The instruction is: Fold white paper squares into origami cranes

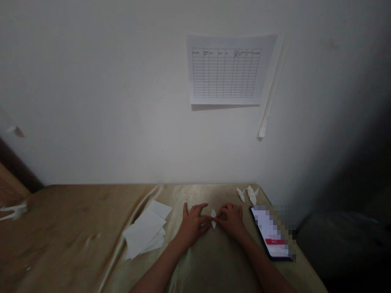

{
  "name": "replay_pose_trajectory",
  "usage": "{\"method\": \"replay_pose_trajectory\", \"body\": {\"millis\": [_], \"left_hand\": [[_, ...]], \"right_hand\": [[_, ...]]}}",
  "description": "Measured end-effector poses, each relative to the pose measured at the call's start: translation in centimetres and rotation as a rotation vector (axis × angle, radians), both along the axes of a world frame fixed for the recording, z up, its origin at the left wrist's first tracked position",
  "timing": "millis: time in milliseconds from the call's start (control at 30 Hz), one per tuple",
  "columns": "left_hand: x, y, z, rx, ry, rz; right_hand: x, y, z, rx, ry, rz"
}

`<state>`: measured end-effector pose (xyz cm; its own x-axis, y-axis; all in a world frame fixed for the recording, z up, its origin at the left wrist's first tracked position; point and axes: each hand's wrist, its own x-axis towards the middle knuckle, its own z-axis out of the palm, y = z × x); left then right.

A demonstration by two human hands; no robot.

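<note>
A small piece of folded white paper, pointed at both ends, is held between my two hands over the table. My left hand pinches its left side with thumb and index finger, the other fingers spread. From the other side my right hand grips it with thumb and fingertips, the remaining fingers curled. The fingertips cover the middle of the paper. Beyond my right hand lie two small folded paper shapes, one on the left and one on the right, each with pointed wing-like parts.
Several loose white sheets lie fanned to the left. A phone with a lit screen rests near the right edge of the cloth-covered table. Behind stands a wall bearing a printed table sheet and a paper strip.
</note>
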<state>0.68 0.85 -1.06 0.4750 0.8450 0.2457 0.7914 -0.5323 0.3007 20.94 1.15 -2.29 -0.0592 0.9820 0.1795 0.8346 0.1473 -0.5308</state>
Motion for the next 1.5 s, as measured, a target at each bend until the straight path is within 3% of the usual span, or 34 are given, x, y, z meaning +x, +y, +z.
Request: {"method": "replay_pose_trajectory", "body": {"millis": [267,633,1033,1500], "left_hand": [[-0.3,0.0,0.7,-0.063,0.000,0.037],[-0.9,0.0,-0.1,-0.090,-0.030,-0.001],[-0.9,-0.2,0.5,-0.106,-0.038,0.010],[-0.5,0.9,-0.9,-0.147,-0.143,0.076]], "right_hand": [[0.0,0.3,-0.4,-0.005,-0.013,-0.012],[0.0,0.4,-0.5,-0.001,-0.025,-0.027],[0.1,0.1,-0.3,0.029,-0.028,-0.010],[0.2,-0.3,-0.1,0.013,-0.007,0.056]]}}
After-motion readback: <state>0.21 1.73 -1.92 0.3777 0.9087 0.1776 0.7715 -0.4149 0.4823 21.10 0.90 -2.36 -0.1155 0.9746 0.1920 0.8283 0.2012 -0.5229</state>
